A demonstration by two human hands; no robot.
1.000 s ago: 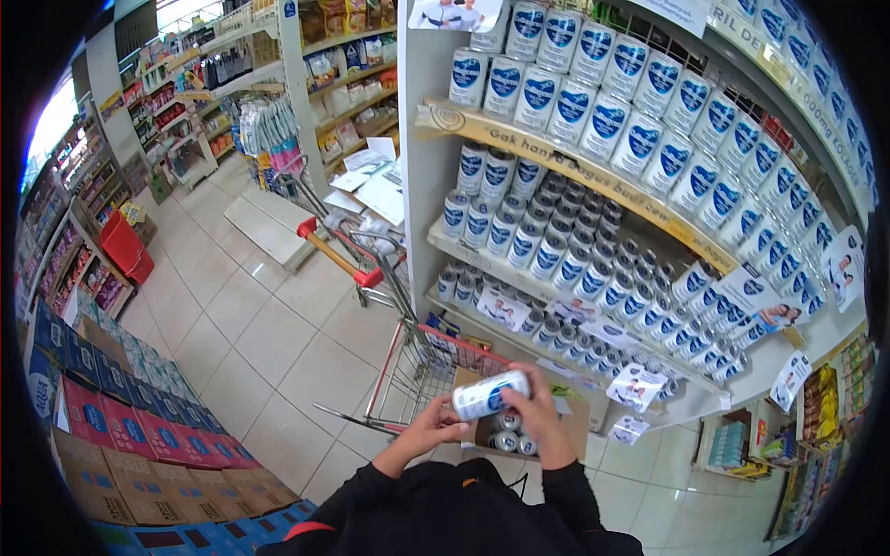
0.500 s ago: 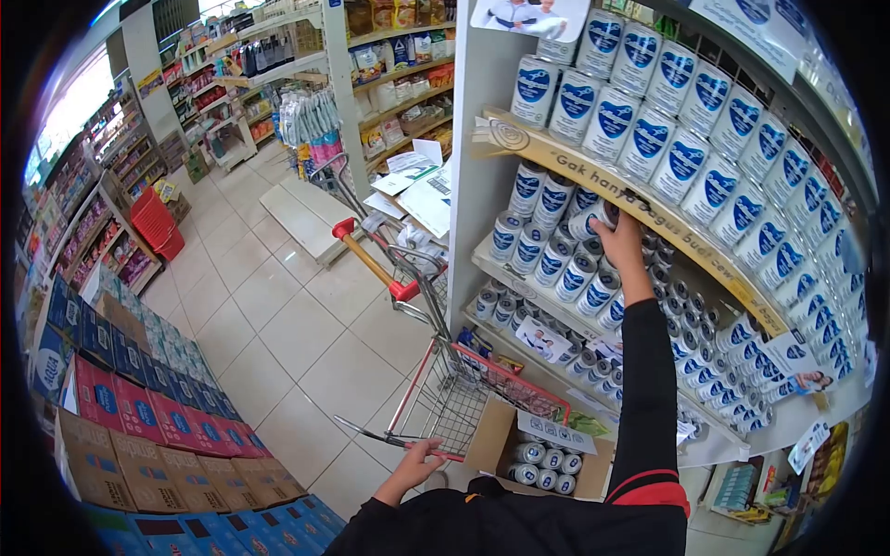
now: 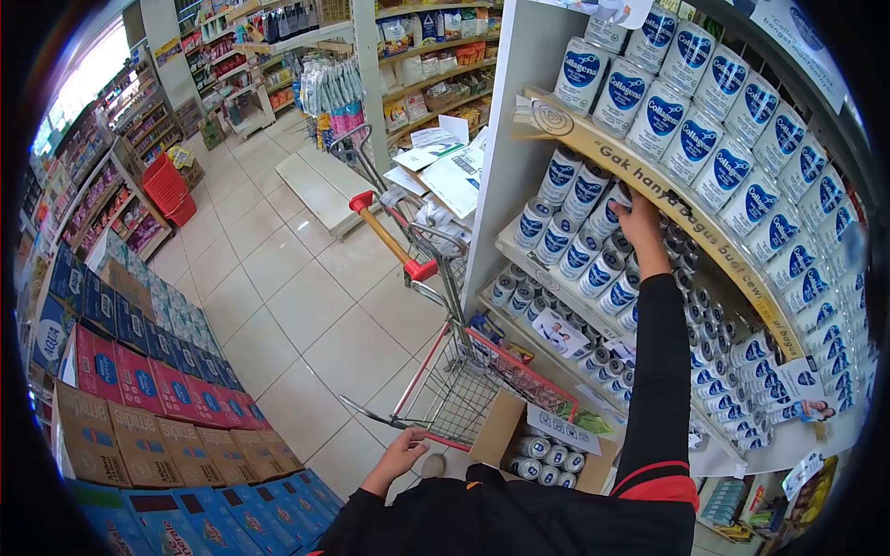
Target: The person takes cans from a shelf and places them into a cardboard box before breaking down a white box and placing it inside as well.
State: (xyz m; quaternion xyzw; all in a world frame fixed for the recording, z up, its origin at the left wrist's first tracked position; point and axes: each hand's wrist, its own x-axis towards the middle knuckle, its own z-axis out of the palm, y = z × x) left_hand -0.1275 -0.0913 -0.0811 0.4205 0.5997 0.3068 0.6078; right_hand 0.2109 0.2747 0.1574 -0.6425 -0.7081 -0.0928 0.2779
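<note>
My right hand [image 3: 640,225] reaches into the middle shelf, its fingers wrapped round a white and blue can [image 3: 607,211] above the front row of cans. Rows of similar cans [image 3: 601,271] stand on that shelf below the yellow shelf strip [image 3: 640,171]. My left hand [image 3: 400,456] hangs by the near edge of a wire shopping cart [image 3: 454,389], fingers apart and holding nothing. An open cardboard box [image 3: 491,431] with several cans [image 3: 554,456] in it is just in front of my body.
Papers [image 3: 451,181] lie at the cart's far end. Stacked boxes [image 3: 139,435] line the left side. Red baskets [image 3: 169,190] and a low white platform [image 3: 324,196] stand farther back on the tiled floor [image 3: 297,306]. More cans fill the upper shelf [image 3: 695,139].
The view has shifted, so the shelves sit farther right. My right hand has gone deeper under the yellow strip, and the can in it now stands more upright among the others.
</note>
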